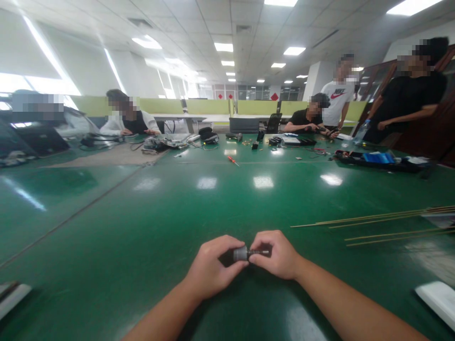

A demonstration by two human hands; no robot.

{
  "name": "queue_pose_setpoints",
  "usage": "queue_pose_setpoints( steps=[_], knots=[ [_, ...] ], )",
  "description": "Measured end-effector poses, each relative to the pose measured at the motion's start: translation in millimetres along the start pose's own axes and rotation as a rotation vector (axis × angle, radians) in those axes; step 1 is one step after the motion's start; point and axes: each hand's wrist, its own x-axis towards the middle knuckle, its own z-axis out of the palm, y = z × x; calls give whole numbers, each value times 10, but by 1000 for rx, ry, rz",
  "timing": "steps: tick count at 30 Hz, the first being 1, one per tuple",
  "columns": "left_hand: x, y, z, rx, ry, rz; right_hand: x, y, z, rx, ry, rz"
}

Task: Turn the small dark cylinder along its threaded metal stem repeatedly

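Observation:
Between my two hands is a small grey cylindrical part [241,254] with a thin, dark, ridged shaft [261,252] sticking out to the right. It looks like metal, but its exact kind is not clear. My left hand [212,264] grips the thick cylinder between thumb and fingers. On the other side, my right hand [279,255] pinches the shaft close to where it meets the cylinder. Both hands are just above the green tabletop [149,227], near its front edge. The fingertips cover some of the part.
Thin brass-coloured rods [373,219] lie at the right. White objects sit at the lower left [14,299] and lower right [439,303]. Farther off are an orange screwdriver [232,160], a black tray [377,163], cables and tools. Several people sit or stand around the far side.

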Motion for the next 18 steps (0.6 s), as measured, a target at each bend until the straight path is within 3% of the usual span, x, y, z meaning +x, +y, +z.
queue_pose_setpoints(
  steps=[18],
  knots=[
    [-17, -32, -11, 5, 10, -6, 1, -6, -14, 2, 11, 22]
  ],
)
